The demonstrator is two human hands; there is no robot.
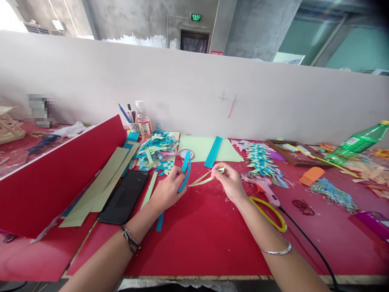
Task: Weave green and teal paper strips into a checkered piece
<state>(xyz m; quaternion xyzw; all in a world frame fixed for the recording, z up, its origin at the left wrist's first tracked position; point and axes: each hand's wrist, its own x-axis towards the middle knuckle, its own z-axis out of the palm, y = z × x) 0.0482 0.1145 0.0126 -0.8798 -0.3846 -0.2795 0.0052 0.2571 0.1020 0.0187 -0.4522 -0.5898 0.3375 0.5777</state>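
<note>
Blue strip (pixel 185 162): ctr of frame, bent back on itself, gripped in our L hand (pixel 170 184), thumb & fingers closed round it.
Pale green strip (pixel 203 181): just R of ctr, folded to a narrow V, pinched btwn thumb & fingertips of our R hand (pixel 227 178); its tip points L, v. near the blue; can't tell if they touch.
Folds: step in hand looks like lining up 2 bent strips, we'd judge. Best we keep pinches light, edges parallel, bends sharp only at the fold, as thin paper prob. creases easily.
Glue gun (pixel 261 185): pink, R of ctr, beside our R wrist; can't tell if hot, so we'd keep skin & strips off its front end.
Woven piece (pixel 258 158): blue/pale checks, R of ctr, handy as pattern ref. for neat, even edges.
Hidden bits: some L fingertips & the held part of the blue; pale ends inside R pinch; strips under our L forearm partly covered.
Cut off: both arms at bottom edge; purple item (pixel 373 223) at far R.
Unclear: pixelated patch, L side; layers in the paper heap (pixel 156 148), L of ctr, too tangled to count.
</note>
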